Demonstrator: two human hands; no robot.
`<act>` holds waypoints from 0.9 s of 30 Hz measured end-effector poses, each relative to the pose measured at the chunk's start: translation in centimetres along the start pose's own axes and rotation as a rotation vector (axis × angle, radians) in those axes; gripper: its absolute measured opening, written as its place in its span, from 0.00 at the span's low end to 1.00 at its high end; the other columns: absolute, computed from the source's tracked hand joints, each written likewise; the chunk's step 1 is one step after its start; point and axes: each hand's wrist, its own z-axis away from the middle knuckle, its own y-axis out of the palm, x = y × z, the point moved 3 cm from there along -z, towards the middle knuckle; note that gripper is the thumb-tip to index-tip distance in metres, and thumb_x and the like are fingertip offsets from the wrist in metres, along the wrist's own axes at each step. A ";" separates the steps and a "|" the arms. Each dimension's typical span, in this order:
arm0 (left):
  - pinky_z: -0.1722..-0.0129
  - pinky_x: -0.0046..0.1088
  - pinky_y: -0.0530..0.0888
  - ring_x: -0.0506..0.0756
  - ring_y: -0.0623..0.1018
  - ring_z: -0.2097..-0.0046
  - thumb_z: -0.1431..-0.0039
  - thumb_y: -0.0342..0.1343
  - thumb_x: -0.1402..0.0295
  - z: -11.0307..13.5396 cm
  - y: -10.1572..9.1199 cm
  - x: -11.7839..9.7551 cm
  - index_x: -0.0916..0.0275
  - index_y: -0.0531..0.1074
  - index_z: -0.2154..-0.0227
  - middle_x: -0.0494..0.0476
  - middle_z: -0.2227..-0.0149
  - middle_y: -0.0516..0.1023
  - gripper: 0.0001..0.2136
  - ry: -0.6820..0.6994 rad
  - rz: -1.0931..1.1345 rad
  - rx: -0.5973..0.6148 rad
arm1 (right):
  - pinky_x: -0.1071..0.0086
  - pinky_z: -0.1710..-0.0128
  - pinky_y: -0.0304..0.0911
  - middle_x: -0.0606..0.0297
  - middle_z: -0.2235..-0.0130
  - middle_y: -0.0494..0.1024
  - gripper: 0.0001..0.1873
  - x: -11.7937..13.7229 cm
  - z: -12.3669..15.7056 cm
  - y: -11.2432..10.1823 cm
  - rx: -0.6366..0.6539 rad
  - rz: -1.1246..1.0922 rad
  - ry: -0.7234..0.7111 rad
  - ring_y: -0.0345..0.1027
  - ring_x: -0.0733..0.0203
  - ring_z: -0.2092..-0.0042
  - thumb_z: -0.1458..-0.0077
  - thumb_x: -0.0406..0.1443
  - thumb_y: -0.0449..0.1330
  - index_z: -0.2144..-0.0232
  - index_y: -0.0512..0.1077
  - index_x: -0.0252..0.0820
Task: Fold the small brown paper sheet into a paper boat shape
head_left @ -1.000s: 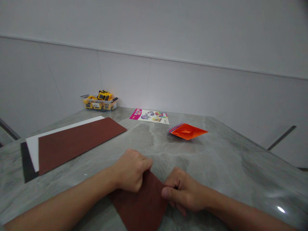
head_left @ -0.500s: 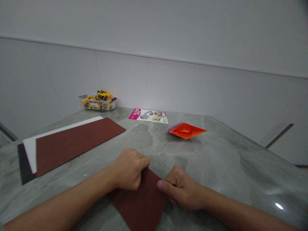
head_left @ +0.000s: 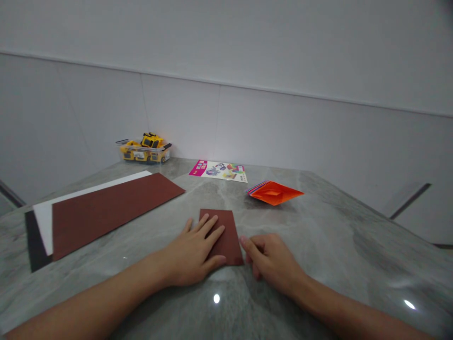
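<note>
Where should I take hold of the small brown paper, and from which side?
Probably pinch the small brown paper along its right edge, coming from the right: it lies flat, the left hand covers its left part, and that edge shows uncovered beside the right hand.

A glossy, marble-patterned finish is shown by the tabletop (head_left: 318,236). The small brown sheet (head_left: 231,241) is made of smooth, matt paper, the box (head_left: 167,155) of clear plastic.

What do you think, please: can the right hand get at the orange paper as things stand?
Probably yes: the orange paper lies on the tabletop beyond the right hand, and nothing visible stands between them, though the distance is hard to judge.
</note>
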 end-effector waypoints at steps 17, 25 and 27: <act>0.41 0.62 0.49 0.72 0.44 0.33 0.44 0.48 0.46 0.6 -0.9 0.1 0.60 0.61 0.43 0.70 0.33 0.45 0.31 0.001 0.013 -0.029 | 0.74 0.74 0.51 0.73 0.77 0.66 0.09 1.0 0.4 0.2 0.119 -0.032 -0.145 0.56 0.68 0.74 0.56 0.27 0.59 0.76 0.61 0.40; 0.41 0.62 0.49 0.72 0.45 0.34 0.44 0.48 0.46 0.6 -1.3 -0.1 0.60 0.61 0.42 0.70 0.33 0.47 0.31 0.015 0.019 -0.012 | 0.73 0.74 0.48 0.73 0.78 0.63 0.12 0.7 -0.7 0.6 0.043 0.056 -0.225 0.54 0.68 0.75 0.55 0.27 0.58 0.77 0.57 0.41; 0.41 0.62 0.49 0.73 0.45 0.34 0.44 0.48 0.46 0.5 -1.2 -0.1 0.60 0.61 0.42 0.70 0.33 0.48 0.31 0.020 0.018 -0.012 | 0.73 0.74 0.48 0.73 0.78 0.63 0.11 0.6 -1.0 0.7 0.030 0.065 -0.227 0.54 0.68 0.75 0.54 0.27 0.58 0.77 0.57 0.41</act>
